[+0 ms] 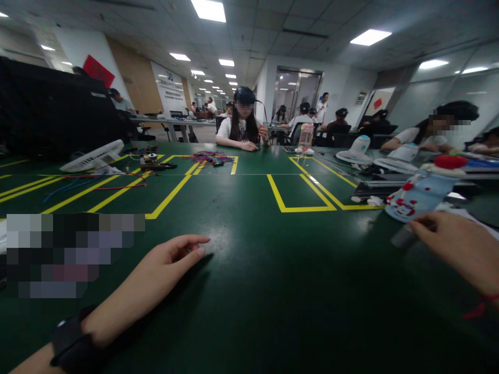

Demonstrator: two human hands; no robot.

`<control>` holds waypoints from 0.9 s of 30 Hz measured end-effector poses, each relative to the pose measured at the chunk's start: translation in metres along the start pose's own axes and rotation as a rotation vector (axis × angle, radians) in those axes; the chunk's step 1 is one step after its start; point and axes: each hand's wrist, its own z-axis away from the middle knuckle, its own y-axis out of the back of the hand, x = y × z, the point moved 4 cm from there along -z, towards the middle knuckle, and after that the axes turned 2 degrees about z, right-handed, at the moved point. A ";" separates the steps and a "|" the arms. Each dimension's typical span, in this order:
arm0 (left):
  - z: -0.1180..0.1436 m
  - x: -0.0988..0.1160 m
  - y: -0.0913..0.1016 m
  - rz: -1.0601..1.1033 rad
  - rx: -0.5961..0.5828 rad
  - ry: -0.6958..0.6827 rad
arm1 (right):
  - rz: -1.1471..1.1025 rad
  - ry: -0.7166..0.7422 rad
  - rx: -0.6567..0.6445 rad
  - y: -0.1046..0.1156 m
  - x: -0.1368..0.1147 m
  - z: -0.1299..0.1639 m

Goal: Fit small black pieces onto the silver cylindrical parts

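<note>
My left hand (175, 257) hovers low over the green table (249, 291), palm inward, the thumb apart from loosely bent fingers. Nothing is in it, and a dark watch sits on that wrist. Far to the right, my right hand (452, 244) has its thumb and fingers closed around a small grey object (403, 237), too blurred to name. A red string circles the right wrist. Just behind the right hand stands a light blue bottle (419, 192) with red and white figures and a red top.
Yellow tape (307, 209) marks areas on the table. Red and blue wires (210, 157) lie in a heap farther back. A white fan head (93, 157) rests at left, more fan parts (354, 153) at right. Across the table sits a person (244, 124), near a clear bottle (306, 137).
</note>
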 end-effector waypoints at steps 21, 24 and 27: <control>0.004 0.001 0.001 -0.019 -0.010 0.021 | -0.140 -0.204 -0.130 -0.001 0.020 0.000; 0.004 -0.001 0.002 -0.014 -0.021 0.022 | -0.143 -0.201 -0.155 0.000 0.018 0.000; 0.003 -0.002 0.002 -0.010 -0.032 0.014 | -0.167 -0.224 -0.205 -0.002 0.022 0.001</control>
